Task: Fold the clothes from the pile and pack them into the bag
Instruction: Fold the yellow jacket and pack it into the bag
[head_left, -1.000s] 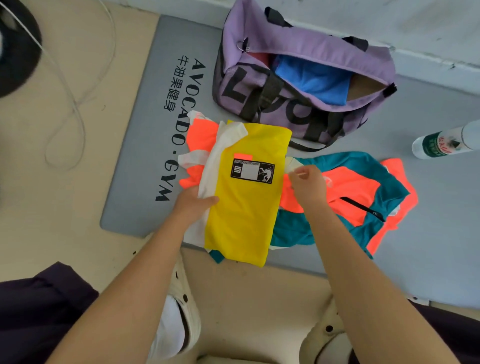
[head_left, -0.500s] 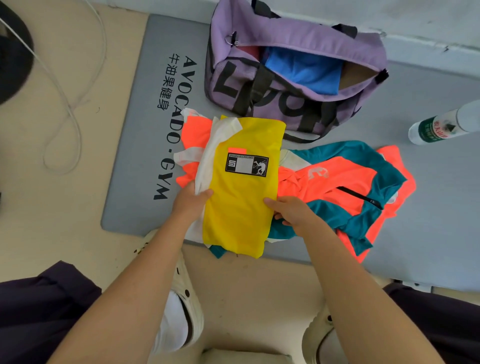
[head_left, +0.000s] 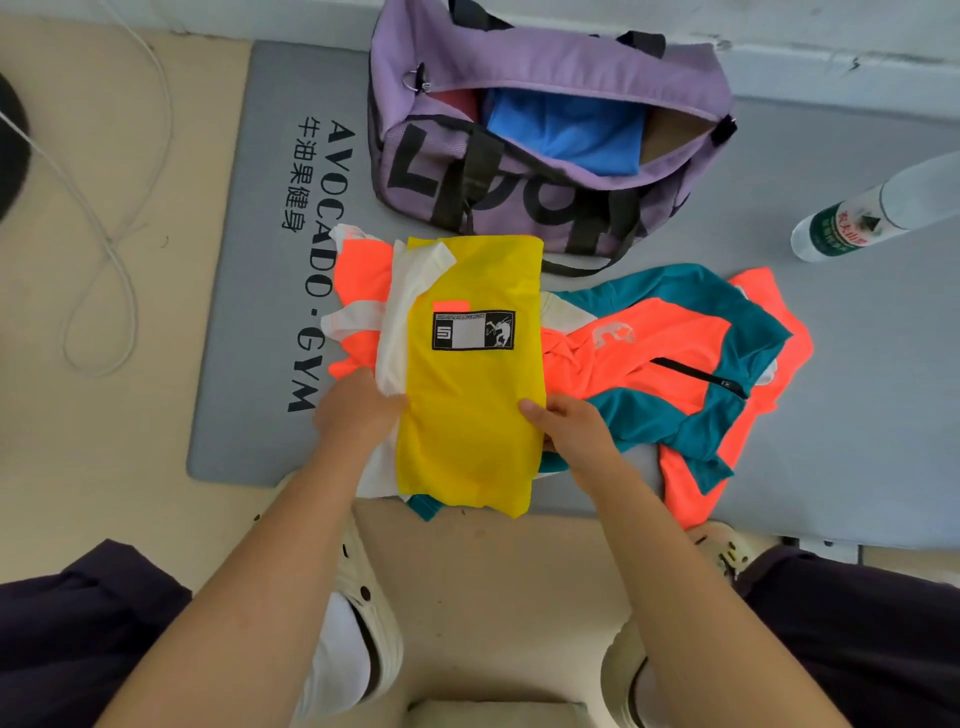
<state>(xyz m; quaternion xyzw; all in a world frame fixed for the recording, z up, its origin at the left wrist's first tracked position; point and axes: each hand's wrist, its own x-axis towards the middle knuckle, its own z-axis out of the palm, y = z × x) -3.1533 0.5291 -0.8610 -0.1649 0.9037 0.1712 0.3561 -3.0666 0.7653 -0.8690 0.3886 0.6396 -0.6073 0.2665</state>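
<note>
Step in hand: folding the yellow shirt (head_left: 470, 374), which lies as a long narrow strip, label up, on top of the clothes pile at the near edge of the grey mat (head_left: 244, 312). Left hand (head_left: 358, 410) grips the strip's left edge, fingers tucked under the fabric; right hand (head_left: 569, 428) pinches the right edge, thumb on top. Judged next move: fold the strip end to end into a compact packet, then lift it into the purple bag (head_left: 545, 156), open at the mat's far edge. The grip must keep the side folds from slipping. Count: one bag, one blue garment (head_left: 566, 132) inside with something red beside it; one yellow shirt; unfolded orange and teal clothes (head_left: 670, 358) beneath, number unclear; one bottle (head_left: 852, 223) towards the mat's right edge.
</note>
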